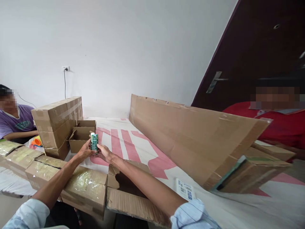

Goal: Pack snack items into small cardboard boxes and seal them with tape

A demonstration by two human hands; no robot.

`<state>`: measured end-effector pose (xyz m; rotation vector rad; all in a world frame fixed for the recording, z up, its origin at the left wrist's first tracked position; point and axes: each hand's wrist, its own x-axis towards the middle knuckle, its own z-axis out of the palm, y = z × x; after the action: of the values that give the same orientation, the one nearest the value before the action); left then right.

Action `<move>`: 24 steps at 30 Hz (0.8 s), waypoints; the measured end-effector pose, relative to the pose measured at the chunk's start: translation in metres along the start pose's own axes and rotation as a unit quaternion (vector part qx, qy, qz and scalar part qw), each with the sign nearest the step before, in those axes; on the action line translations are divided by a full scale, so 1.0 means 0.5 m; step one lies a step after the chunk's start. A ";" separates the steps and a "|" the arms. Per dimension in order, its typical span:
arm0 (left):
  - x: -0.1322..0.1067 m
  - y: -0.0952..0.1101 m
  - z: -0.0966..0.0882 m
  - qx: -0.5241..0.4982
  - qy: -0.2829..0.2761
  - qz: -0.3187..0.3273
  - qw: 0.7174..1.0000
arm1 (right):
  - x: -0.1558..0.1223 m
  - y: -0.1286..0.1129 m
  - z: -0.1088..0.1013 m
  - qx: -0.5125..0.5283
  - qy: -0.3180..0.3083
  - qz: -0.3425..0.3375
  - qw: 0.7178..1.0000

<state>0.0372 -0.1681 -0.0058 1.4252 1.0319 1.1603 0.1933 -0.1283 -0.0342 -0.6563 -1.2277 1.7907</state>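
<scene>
While you hold the small green carton upright betw. both hands, left hand & right hand fingers clamp its sides, above the pink-striped sheet. Open cardboard boxes sit just behind; taped stack left; long cardboard panel walls off the right.

Makeshift packing room, taped cardboard boxes stacked, bare white wall, dark door
</scene>
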 end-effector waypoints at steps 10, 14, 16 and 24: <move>0.013 0.038 0.001 0.008 0.009 0.023 1.000 | -0.009 -0.054 0.034 -0.001 0.012 -0.004 1.000; 0.005 0.113 0.016 0.042 0.035 0.123 0.991 | -0.044 -0.117 0.059 -0.044 -0.017 -0.094 0.994; -0.003 0.164 0.019 0.066 0.026 0.172 0.983 | -0.079 -0.167 0.069 -0.119 -0.052 -0.191 0.973; 0.006 0.182 -0.039 0.360 -0.108 0.103 0.921 | -0.288 -0.295 -0.073 -0.430 0.036 -0.259 0.864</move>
<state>0.0209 -0.1754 0.0857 2.2309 1.2325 0.7516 0.3461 -0.2115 0.0825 -0.7570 -1.9340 0.7129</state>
